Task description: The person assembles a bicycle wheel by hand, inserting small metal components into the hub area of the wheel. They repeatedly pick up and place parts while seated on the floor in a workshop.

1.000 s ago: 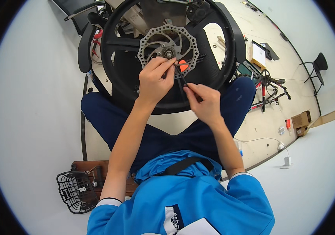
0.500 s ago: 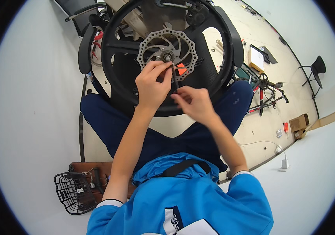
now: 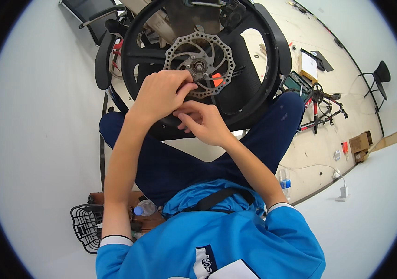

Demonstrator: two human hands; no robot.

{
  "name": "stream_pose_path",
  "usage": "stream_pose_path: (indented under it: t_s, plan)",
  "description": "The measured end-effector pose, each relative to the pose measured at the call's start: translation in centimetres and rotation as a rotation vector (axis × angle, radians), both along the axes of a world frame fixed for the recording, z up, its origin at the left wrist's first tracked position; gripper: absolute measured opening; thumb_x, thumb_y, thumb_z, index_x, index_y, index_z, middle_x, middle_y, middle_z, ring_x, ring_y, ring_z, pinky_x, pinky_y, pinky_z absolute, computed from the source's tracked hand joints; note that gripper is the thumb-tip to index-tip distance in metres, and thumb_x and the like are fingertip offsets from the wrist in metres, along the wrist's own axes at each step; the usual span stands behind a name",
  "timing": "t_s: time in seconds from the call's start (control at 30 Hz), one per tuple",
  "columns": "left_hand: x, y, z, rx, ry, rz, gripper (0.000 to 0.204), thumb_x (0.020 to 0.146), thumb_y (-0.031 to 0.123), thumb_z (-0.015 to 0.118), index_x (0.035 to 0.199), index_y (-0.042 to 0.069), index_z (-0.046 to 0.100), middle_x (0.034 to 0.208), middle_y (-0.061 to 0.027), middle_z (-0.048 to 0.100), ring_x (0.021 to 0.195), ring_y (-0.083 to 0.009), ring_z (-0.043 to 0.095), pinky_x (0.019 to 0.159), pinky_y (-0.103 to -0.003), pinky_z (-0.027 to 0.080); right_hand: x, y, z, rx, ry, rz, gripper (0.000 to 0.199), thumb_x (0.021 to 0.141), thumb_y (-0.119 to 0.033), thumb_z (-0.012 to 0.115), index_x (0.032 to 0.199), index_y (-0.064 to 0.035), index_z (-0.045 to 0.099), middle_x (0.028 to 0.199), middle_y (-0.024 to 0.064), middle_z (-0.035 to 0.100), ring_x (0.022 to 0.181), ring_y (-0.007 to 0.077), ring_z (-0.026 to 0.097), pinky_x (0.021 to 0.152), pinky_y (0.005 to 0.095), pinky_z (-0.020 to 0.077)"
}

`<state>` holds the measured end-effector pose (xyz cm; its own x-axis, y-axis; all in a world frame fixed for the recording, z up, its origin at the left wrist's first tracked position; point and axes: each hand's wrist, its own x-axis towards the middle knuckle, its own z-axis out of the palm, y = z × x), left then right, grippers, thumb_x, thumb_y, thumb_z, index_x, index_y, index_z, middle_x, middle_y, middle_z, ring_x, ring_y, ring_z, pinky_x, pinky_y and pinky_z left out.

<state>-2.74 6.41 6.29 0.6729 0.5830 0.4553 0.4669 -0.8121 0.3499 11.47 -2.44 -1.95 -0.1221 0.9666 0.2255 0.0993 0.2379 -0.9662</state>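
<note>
bends left hand (image 3: 161, 95) over near edge of rotor (image 3: 228, 61), close to hub (image 3: 199, 66); cannot tell whether pinching anything. curls right hand (image 3: 205, 122) just beside left hand, loosely bent; cannot tell whether gripping anything. sits facing wheel (image 3: 149, 54) on chair (image 3: 104, 63), with rotor at wheel's middle, orange piece (image 3: 217, 79) visible through rotor.

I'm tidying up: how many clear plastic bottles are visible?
2: a blue-capped clear plastic bottle beside the left forearm, a blue-labelled bottle beside the right forearm; others may be hidden.
</note>
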Motion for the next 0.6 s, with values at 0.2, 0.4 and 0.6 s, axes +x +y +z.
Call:
stream_pose_path:
  t_s: [0.2,0.4,0.6]
  plan:
    - [-0.3,1.5,2.9,-0.008,0.090,-0.104,0.011,0.089,0.012,0.074,0.092,0.003,0.070,0.080,-0.0114,0.067,0.070,-0.0259,0.064,0.065,-0.035,0.050,1.5,-0.8,-0.7,-0.023,-0.026,0.004,0.020,0.100,-0.008,0.062,0.113,0.0054,0.069,0.102,0.0128,0.076,0.083,0.0172,0.076,0.072,0.0280,0.0614]
    - [-0.2,2.8,3.8,0.032,0.088,-0.197,0.010,0.089,0.011,0.076,0.093,0.003,0.073,0.080,-0.0076,0.066,0.069,-0.0207,0.062,0.063,-0.031,0.049,2.3,-0.7,-0.6,0.014,-0.001,-0.027,0.017,0.099,-0.008,0.063,0.109,0.0049,0.070,0.095,0.0109,0.076,0.079,0.0163,0.075,0.069,0.0263,0.0601]
    - [-0.6,2.5,2.2,-0.123,-0.187,-0.259,0.008,0.090,0.006,0.074,0.095,-0.001,0.071,0.082,-0.0061,0.065,0.070,-0.0126,0.057,0.059,-0.026,0.042,2.3,1.7,1.1,0.538,-0.188,-0.564,0.023,0.086,0.000,0.079,0.105,0.0032,0.067,0.080,0.0093,0.073,0.067,0.0102,0.071,0.056,0.0223,0.0547]
